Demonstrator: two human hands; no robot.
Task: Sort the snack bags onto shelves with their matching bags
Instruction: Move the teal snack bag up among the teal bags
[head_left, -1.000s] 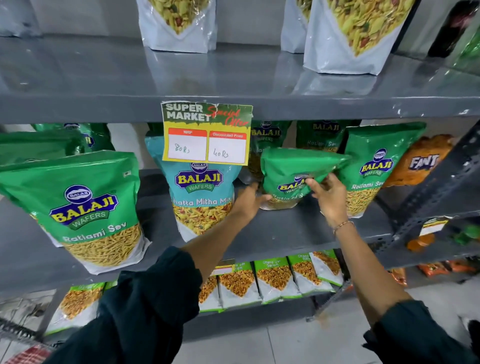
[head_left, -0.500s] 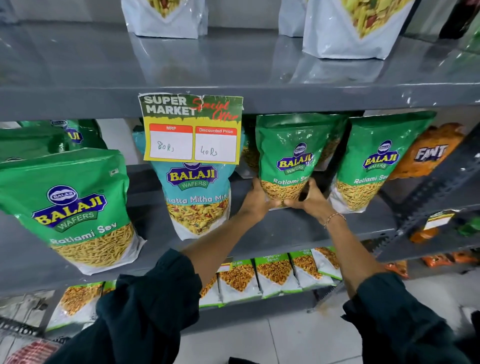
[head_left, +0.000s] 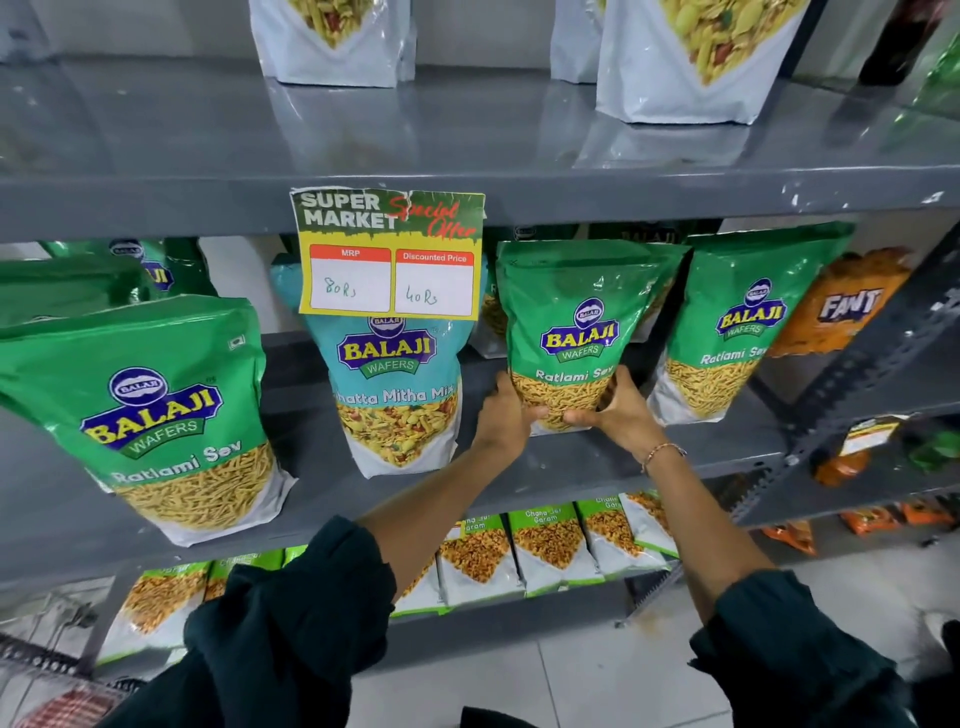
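Two hands gripped one green Ratlami Sev bag (head_left: 576, 332) low on its sides, and it stood upright on the middle shelf (head_left: 675, 452), directly right of the yellow price tag (head_left: 389, 254) that hung from the shelf edge above. The left hand (head_left: 506, 410) pressed the bag's lower left corner, fingers (head_left: 535, 414) curled under its front; the right hand (head_left: 621, 410) clasped the lower right corner the same way, a thin bracelet (head_left: 662, 452) on its wrist. Just below the tag stood a teal Khatta Mitha Mix bag (head_left: 397, 389), close beside the held bag on its left. Further right of the tag, past the held bag, another Ratlami Sev bag (head_left: 737, 327) stood upright, and beyond it an orange bag (head_left: 852, 306) leaned at the shelf's end. Left of the tag, a large Ratlami Sev bag (head_left: 156, 415) tilted near the shelf front. Above the tag, white pouches (head_left: 691, 62) stood on the top shelf. Below the tag, on the lowest shelf, a row of small Chana Jor Garam packets (head_left: 550, 545) lay side by side. Dark sleeves (head_left: 291, 623) covered both forearms near the elbows.
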